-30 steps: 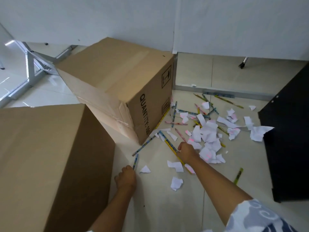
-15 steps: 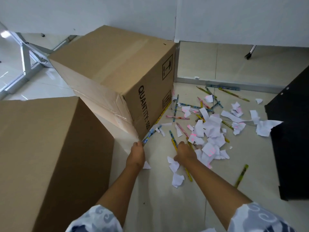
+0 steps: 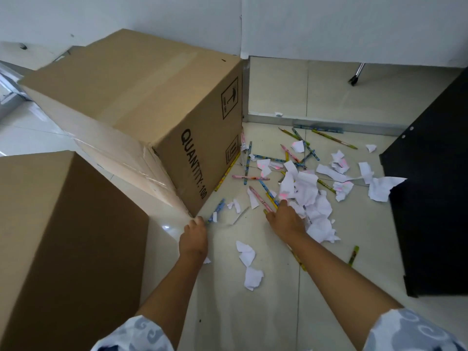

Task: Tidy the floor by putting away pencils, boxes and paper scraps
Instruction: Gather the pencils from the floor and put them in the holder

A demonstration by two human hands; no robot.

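Note:
Colourful pencils and torn white paper scraps litter the tiled floor right of a tilted cardboard box printed "QUANTITY: 100". A second cardboard box stands near left. My left hand grips a few blue pencils at the tilted box's lower corner. My right hand is down at the edge of the scrap pile, its fingers curled on a pink and a yellow pencil. Two more scraps lie between my arms.
A black cabinet blocks the right side. A green pencil lies near its foot. More pencils rest along a metal floor strip by the white wall. A metal leg stands beyond it.
My left hand picked up blue pencils near the front box and moved up to the tilted box's corner. My right hand slid right along the pencils toward the scrap pile.

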